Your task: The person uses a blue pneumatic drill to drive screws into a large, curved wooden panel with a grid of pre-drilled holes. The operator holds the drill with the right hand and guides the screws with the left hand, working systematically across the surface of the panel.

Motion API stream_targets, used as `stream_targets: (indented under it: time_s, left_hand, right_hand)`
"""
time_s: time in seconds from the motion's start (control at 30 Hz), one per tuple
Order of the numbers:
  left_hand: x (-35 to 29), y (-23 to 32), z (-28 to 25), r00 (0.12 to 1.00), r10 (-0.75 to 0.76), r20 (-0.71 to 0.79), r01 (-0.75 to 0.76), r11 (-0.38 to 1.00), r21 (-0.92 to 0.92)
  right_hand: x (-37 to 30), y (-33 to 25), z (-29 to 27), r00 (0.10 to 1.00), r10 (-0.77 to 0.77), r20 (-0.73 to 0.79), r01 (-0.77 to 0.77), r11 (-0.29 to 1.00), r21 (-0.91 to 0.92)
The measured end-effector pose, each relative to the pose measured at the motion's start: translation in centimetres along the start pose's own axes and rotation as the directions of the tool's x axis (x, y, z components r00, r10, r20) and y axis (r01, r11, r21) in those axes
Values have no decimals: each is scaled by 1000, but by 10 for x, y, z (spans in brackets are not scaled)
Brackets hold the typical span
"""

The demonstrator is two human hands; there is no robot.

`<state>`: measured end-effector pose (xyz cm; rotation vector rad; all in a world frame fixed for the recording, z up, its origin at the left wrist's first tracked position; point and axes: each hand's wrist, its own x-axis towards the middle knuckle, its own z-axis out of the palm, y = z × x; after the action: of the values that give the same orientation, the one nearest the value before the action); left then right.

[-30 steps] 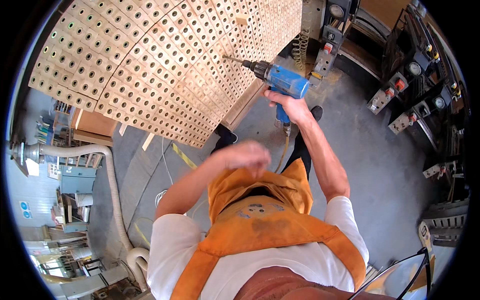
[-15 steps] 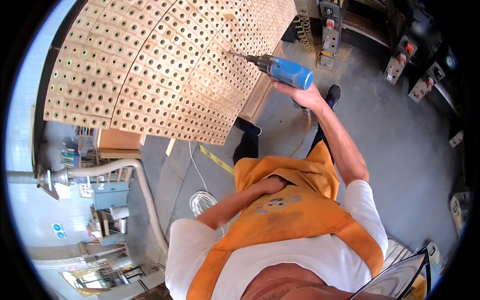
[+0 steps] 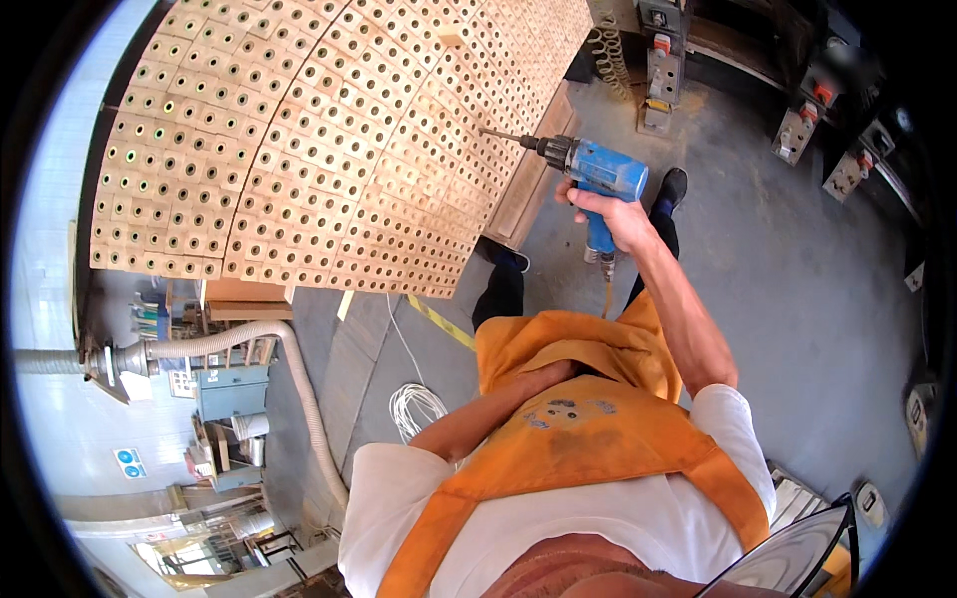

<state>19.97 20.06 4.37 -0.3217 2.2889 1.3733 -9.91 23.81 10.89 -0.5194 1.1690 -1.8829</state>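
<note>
My right hand (image 3: 618, 216) grips a blue air drill (image 3: 610, 171) by its handle, with a hose joined to the handle's bottom. The long thin bit (image 3: 506, 136) points left, its tip over the near right part of a big panel of wooden blocks (image 3: 299, 149). Rows of round holes cover these pale blocks. Whether the tip touches a block I cannot tell. Low at my waist, my left hand (image 3: 553, 375) is pushed into the pocket of my orange apron (image 3: 598, 439); its fingers are hidden.
One loose wooden block (image 3: 452, 36) lies on the panel. A white cable coil (image 3: 417, 407) and yellow floor tape (image 3: 441, 321) are at lower left, near a ribbed hose (image 3: 299, 379). Metal machine units (image 3: 661, 70) stand at upper right, beside a coiled air line (image 3: 608, 50).
The drill has shifted right and slightly down, its handle now tilted into sight. My left hand has slid deeper into the apron pocket.
</note>
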Motion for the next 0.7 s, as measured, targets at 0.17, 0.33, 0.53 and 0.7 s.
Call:
stream_targets:
  time_s: [0.17,0.33,0.53,0.7]
  left_hand:
    - [-9,0,-7,999,32,0,-32,999,-28]
    - [2,6,3,993,76,-96,-79,996,-29]
    - [-35,16,-30,968,-153,198,250,650,-718]
    - [-33,37,-34,982,-60,180,185,95,-978]
  right_hand:
    - [8,-3,17,1000,-6,21,5,999,34]
    - [23,3,30,998,-9,65,3,996,91]
    - [33,9,28,993,-4,119,-25,971,236]
    - [33,7,24,925,-336,177,379,846,-375]
